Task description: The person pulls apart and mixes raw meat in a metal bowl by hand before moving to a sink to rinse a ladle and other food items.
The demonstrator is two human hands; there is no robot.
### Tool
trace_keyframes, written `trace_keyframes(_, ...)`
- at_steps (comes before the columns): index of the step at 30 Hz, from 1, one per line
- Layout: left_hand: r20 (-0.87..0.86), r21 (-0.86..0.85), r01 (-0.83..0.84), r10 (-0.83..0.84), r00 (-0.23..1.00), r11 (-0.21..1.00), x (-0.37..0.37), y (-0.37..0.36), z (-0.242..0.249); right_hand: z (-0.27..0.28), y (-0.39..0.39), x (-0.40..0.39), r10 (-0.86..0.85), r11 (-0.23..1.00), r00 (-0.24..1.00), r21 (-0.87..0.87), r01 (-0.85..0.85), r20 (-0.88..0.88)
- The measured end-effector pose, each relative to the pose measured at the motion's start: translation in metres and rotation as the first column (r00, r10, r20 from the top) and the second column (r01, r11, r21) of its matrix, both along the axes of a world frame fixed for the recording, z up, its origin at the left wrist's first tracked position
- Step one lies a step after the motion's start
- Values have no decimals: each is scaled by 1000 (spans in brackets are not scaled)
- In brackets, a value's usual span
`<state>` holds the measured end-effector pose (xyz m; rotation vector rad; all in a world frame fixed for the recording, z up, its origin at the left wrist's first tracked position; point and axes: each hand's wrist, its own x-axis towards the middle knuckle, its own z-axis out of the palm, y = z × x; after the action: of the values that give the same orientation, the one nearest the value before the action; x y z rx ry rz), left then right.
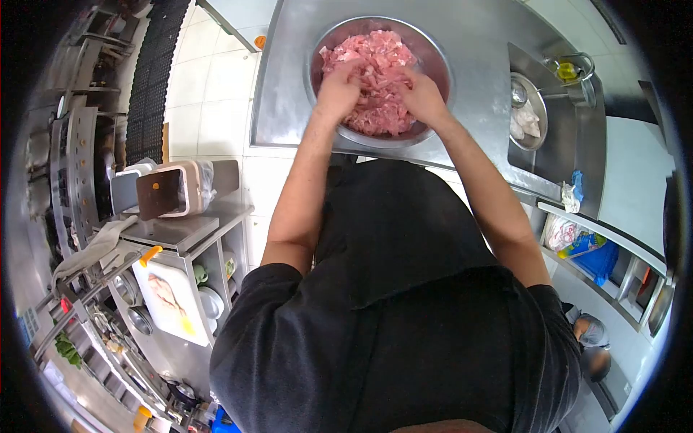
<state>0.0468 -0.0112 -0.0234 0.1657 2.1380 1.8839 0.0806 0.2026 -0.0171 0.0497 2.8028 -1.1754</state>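
Note:
A wide metal bowl [442, 72] stands on the steel counter [476, 43], heaped with pieces of raw pink meat [377, 108]. My left hand [341, 86] is in the bowl at the left side of the heap, its fingers partly sunk among the pieces. On the right side of the heap lies my right hand [422, 94], also with its fingertips in the meat. The two hands are apart. Meat and blur hide the fingertips of both, so their grip does not show.
A sink [567, 130] at the right holds a metal bowl [541, 108] with pale pieces. Left of me are a steel side table [173, 229] with containers [189, 189] and a white board [170, 299]. Another person [593, 332] is at the lower right.

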Motion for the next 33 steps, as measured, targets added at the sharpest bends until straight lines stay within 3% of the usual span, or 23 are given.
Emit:
trace_keyframes(2,-300,-364,-79,-36,953,928,-5,-20,0,-7,6,-4,53,992,996,120,-45,-65)
trace_keyframes(3,-433,-443,-149,-65,899,884,-17,-26,-30,-7,5,-4,111,979,994,176,-105,-22)
trace_keyframes(4,-553,-506,-230,-108,826,831,-21,-28,-30,-7,4,-5,166,959,986,229,-166,22)
trace_keyframes(5,-502,-535,-226,-92,860,814,-19,-28,-31,-6,3,-5,217,933,974,278,-228,69)
trace_keyframes(8,-434,-568,-172,-115,893,805,-7,-21,-5,-10,-15,-6,189,924,981,344,-165,-38)
trace_keyframes(11,-323,-629,-133,-102,941,766,4,-12,5,-7,-28,-8,200,876,978,436,-208,64)
trace_keyframes(14,-306,-601,-122,-86,948,790,12,-9,3,-21,-26,-14,231,885,973,421,-197,-30)
trace_keyframes(16,-106,-438,-58,12,994,897,14,-9,4,-7,-32,-11,239,909,968,369,-193,-81)
trace_keyframes(18,147,-154,-43,66,987,987,16,-9,9,7,-35,-5,253,925,953,330,-188,-167)
trace_keyframes(20,423,224,-125,19,906,967,18,-9,19,19,-38,1,271,936,918,300,-182,-289)
trace_keyframes(23,232,354,-101,17,972,930,16,-6,5,27,-41,3,262,952,898,244,-182,-353)
trace_keyframes(26,113,337,-127,94,989,933,13,-4,-2,38,-41,7,169,981,834,7,-194,-526)
trace_keyframes(29,-47,185,-95,106,993,978,17,-5,28,41,-42,10,-113,938,956,-345,14,-271)
trace_keyframes(33,-288,-33,-155,138,947,987,22,1,47,66,-39,4,10,955,974,-286,-76,-226)
